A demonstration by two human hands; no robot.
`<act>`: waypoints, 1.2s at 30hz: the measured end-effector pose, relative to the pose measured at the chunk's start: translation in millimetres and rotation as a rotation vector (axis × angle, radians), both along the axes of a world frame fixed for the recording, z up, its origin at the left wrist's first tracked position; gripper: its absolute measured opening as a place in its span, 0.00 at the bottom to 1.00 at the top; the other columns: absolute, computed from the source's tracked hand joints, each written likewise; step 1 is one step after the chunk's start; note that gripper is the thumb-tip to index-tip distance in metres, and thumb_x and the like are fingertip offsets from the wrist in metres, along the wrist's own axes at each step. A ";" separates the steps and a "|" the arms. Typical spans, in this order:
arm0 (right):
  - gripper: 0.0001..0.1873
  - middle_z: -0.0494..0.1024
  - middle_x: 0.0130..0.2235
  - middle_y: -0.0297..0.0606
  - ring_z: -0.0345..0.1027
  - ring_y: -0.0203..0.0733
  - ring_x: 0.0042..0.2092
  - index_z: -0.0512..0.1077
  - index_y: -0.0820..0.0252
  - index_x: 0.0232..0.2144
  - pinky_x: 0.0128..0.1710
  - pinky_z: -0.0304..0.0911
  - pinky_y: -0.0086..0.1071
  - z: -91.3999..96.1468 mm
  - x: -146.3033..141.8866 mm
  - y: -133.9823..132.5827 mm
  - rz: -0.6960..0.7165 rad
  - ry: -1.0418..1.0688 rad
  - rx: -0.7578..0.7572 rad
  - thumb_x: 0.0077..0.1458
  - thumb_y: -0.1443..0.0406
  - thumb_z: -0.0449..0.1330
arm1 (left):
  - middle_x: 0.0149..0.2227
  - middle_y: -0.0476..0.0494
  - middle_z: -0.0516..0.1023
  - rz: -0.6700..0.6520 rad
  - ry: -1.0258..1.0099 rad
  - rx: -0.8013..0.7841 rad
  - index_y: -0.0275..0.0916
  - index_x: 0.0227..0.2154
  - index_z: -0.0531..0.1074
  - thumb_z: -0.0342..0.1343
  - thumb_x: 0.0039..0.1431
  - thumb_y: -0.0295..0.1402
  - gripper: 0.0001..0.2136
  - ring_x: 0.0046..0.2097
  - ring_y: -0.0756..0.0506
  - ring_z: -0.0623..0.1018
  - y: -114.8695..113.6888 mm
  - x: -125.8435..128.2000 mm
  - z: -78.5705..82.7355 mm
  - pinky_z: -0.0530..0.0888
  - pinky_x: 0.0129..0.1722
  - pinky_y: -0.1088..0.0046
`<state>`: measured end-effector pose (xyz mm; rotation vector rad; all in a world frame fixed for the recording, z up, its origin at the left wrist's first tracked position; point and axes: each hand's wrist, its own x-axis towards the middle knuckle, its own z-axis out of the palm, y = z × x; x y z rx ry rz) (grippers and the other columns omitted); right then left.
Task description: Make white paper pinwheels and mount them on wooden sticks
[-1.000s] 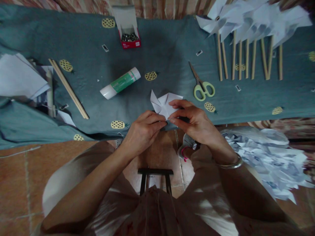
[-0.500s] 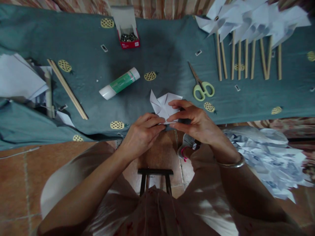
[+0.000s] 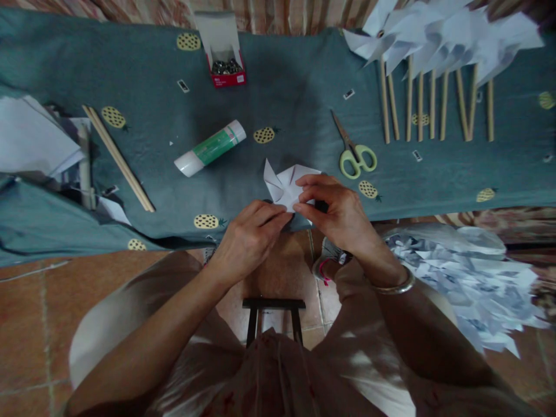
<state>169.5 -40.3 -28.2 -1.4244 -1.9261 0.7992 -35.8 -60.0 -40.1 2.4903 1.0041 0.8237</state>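
Note:
A white paper pinwheel (image 3: 286, 188) with folded blades is held between my two hands at the table's front edge. My left hand (image 3: 256, 231) pinches its lower left edge between thumb and fingers. From the right, my right hand (image 3: 336, 205) grips the paper, thumb and index finger close together near its centre. The fingers partly cover the right blades. Beyond the paper lies a green and white glue stick (image 3: 211, 147). Scissors with light green handles (image 3: 357, 156) rest to the right of it.
A red and white box (image 3: 228, 72) of small metal pieces stands open at the back. Finished pinwheels on sticks (image 3: 434, 46) lie back right. Loose wooden sticks (image 3: 119, 159) and stacked paper (image 3: 35, 136) are at the left. A bag of paper pieces (image 3: 460, 284) is on the floor, right.
My right hand's thumb has moved up and inward on the paper, closing toward the index finger. My left hand keeps its pinch almost unmoved.

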 end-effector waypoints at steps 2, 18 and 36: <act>0.03 0.79 0.47 0.40 0.74 0.47 0.50 0.75 0.56 0.28 0.54 0.67 0.48 0.7 -1.6 -0.5 -0.004 -0.036 0.015 0.53 0.69 0.64 | 0.43 0.38 0.80 0.015 0.011 0.010 0.34 0.47 0.74 0.51 0.66 0.25 0.11 0.43 0.44 0.76 0.6 0.6 -0.9 0.79 0.41 0.66; 0.04 0.79 0.47 0.41 0.72 0.48 0.51 0.75 0.56 0.35 0.53 0.67 0.48 -2.0 -6.0 -5.8 -0.039 -0.103 0.090 0.55 0.68 0.64 | 0.40 0.39 0.79 0.042 -0.013 0.015 0.33 0.44 0.75 0.52 0.65 0.25 0.09 0.40 0.46 0.76 3.2 3.7 -2.8 0.77 0.38 0.68; 0.10 0.77 0.51 0.38 0.70 0.47 0.52 0.76 0.50 0.44 0.54 0.68 0.46 -3.4 -4.9 -7.1 0.048 -0.219 0.166 0.61 0.65 0.58 | 0.40 0.41 0.79 0.050 0.007 -0.047 0.35 0.44 0.76 0.51 0.66 0.27 0.10 0.41 0.46 0.76 4.9 3.6 -0.2 0.77 0.39 0.69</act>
